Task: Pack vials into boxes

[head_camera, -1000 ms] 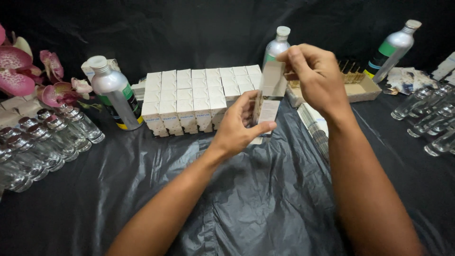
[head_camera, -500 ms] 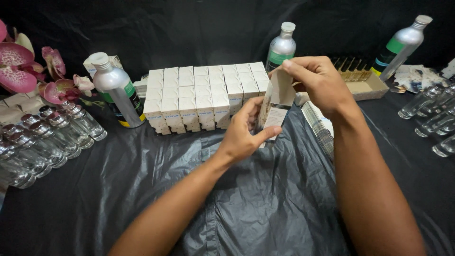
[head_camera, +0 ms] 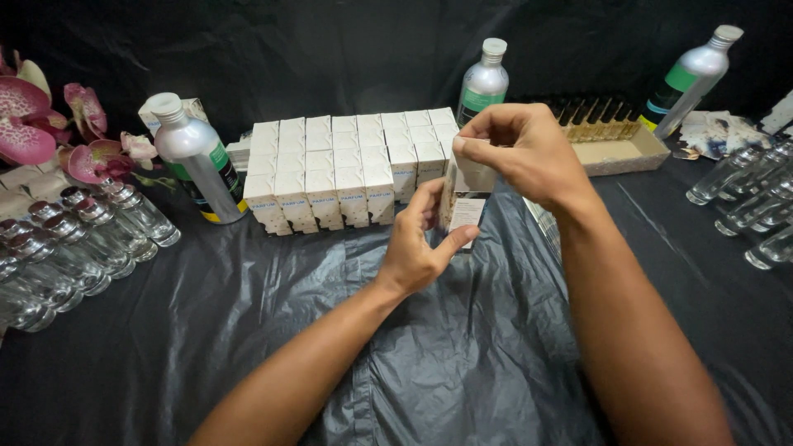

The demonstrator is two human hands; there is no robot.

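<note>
Fingers of the right hand pinch the top flap of a small white cardboard carton, while the left hand closes thumb and fingers around the carton's lower part, holding it upright just above the tabletop, in the middle of the view. The flap looks open or half folded; whether anything sits inside cannot be told.

Just behind the hands stands a tight block of closed small white boxes, several rows deep, so a good share of the packing appears done. Work seems to remain: rows of clear glass bottles with silver caps lie at the left edge, more clear glass bottles lie at the right edge, and a shallow beige cardboard tray of small dark-capped vials sits behind the right hand.

Three silver metal bottles with green labels stand around the block: one at left, one behind, one tilted at far right. Pink orchid flowers fill the far left corner.

Black plastic sheeting covers the tabletop; the near stretch around the forearms offers open room, while both sides are crowded.
</note>
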